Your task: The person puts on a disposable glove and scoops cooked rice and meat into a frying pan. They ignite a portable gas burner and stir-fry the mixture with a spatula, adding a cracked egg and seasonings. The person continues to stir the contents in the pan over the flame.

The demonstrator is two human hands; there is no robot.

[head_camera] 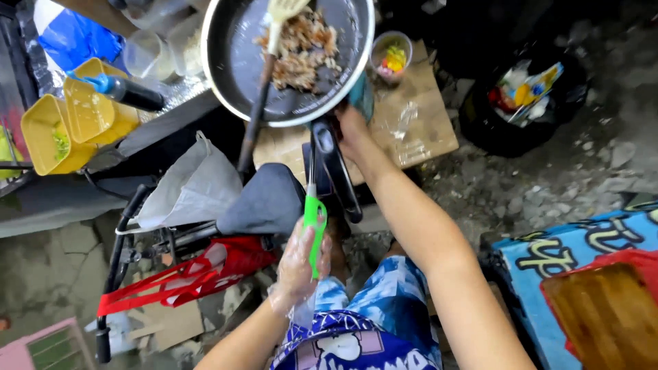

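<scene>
Left hand [296, 267], in a thin clear glove, is closing its grip around a green-handled utensil [314, 229] (blade end hard to make out against the dark pan handle [334, 168]). Right hand [353, 130] is reaching under the frying pan [236, 62]; its grip is hidden, cannot tell. Pan top is cut off. A spatula [274, 31] is resting in the fried food [301, 48]. Yellow containers [72, 123] are sitting at left.
</scene>
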